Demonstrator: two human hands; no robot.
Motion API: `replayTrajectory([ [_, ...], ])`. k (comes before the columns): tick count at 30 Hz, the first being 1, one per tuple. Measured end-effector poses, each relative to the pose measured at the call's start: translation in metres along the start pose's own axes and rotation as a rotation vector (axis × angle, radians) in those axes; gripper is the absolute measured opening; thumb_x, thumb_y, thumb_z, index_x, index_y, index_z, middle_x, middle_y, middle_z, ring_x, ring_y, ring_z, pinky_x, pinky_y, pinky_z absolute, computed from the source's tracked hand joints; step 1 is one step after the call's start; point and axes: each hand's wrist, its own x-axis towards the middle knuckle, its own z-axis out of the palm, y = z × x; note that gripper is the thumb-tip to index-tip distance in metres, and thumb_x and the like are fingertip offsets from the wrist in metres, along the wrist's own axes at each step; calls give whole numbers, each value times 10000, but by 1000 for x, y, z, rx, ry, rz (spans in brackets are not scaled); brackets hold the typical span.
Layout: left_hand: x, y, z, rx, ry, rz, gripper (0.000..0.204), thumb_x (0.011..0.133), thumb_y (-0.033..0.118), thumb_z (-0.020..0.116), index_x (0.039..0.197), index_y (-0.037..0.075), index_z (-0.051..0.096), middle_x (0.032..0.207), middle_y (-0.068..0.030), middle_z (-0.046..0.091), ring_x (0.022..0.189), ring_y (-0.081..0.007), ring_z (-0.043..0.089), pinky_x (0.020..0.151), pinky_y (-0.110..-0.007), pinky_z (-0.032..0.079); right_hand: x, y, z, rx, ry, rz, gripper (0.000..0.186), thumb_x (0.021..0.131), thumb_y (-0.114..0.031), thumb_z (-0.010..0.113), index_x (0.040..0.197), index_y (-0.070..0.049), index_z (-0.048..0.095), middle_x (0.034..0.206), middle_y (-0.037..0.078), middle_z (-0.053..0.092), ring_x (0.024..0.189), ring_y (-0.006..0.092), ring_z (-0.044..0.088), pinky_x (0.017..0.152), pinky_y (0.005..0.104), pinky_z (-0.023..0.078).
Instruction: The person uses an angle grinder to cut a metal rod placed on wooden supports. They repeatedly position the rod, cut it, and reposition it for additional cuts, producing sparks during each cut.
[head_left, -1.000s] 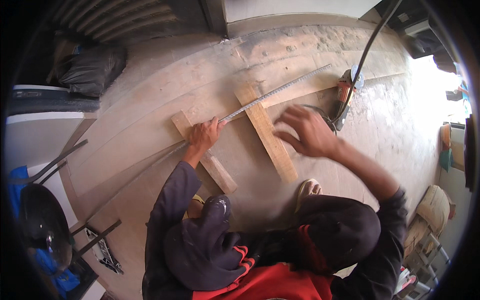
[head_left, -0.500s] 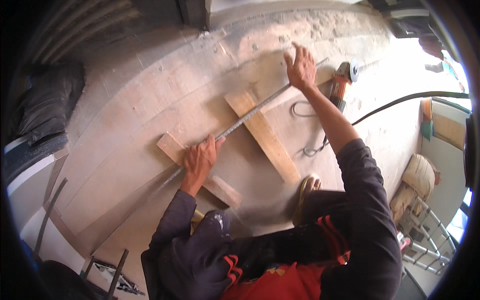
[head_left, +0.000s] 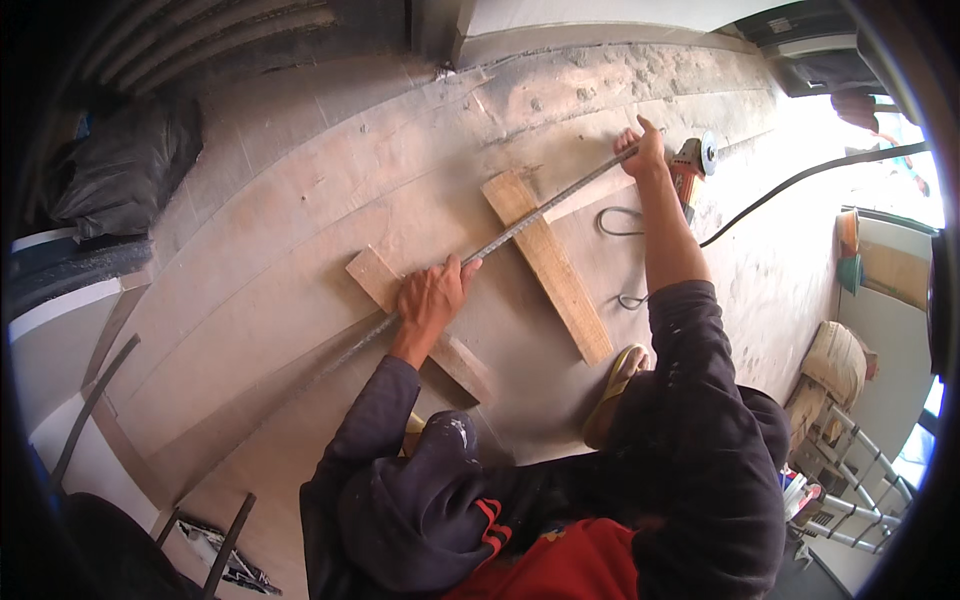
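Note:
A long, thin ribbed steel bar point(head_left: 570, 195) lies slantwise across two wooden blocks. My left hand point(head_left: 432, 298) is closed round it above the nearer block point(head_left: 462, 368). Toward the bar's far end my right hand point(head_left: 643, 152) has its fingers curled round it, hiding the tip. Between my hands the bar crosses the longer, yellowish block point(head_left: 565, 290). An angle grinder point(head_left: 686, 172) with a pale disc rests on the floor just right of my right hand.
A dark cable point(head_left: 810, 185) runs in from the right, and a thin cord loop point(head_left: 617, 222) lies beside the grinder. Black plastic sheeting point(head_left: 125, 170) is at the left. A metal ladder point(head_left: 850, 470) and a stuffed sack point(head_left: 835, 362) stand right. Rubble point(head_left: 650, 75) covers the far floor.
My right hand was spread open near the bar's far end; now its fingers are curled round the bar. My left hand has kept its hold. The view has shifted slightly.

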Motion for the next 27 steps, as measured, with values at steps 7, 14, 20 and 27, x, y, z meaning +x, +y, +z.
replayTrajectory([
  [7,-9,-7,6,70,16,-35,495,978,477,418,769,64,595,572,-208,606,545,-407,622,490,-503,479,0,24,19,-1263,481,-420,398,831,-272,616,970,99,656,1036,221,670,921,324,663,788,411,514],
  [14,-8,-1,2,50,15,15,479,969,464,455,737,67,589,565,-215,601,547,-401,630,474,-486,489,-8,22,11,-323,422,-414,221,839,-215,643,832,4,669,653,103,578,517,220,543,472,362,439],
  [20,-4,-5,-4,14,-80,-13,483,974,443,450,728,58,605,583,-230,605,571,-414,632,513,-505,500,-12,26,4,-562,417,-434,315,812,-232,625,853,80,653,823,186,676,754,297,655,640,408,502],
  [27,10,-7,-16,-191,-247,-91,653,979,495,387,664,-21,633,650,-287,600,664,-467,627,616,-514,494,20,35,-3,-415,315,-308,342,808,-253,693,906,69,635,802,140,626,633,217,602,619,362,533],
])
